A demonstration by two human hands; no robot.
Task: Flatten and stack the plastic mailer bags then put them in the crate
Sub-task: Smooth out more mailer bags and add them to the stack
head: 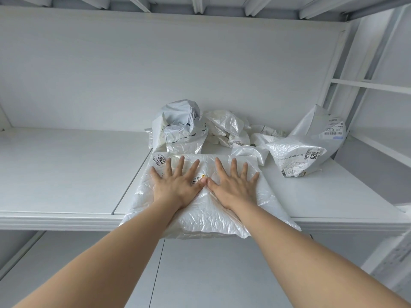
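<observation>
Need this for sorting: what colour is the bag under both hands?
The bag is translucent white with black print; head view.

Flat, splayed: left grip (pixel 178 185), right grip (pixel 233 186).

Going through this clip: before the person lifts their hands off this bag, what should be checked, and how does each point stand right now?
1. Hands pressing flat: left hand and right hand lie open, fingers spread, on the mailer bag: ok.
2. Bag flattened: its surface is wrinkled and the near part looks puffed: not ok.
3. Bag fully supported: its near edge overhangs the front of the shelf: not ok.
4. Other bags flattened: the crumpled bags behind are not yet flattened: not ok.
5. Crate ready: no crate in view: cannot tell.
</observation>
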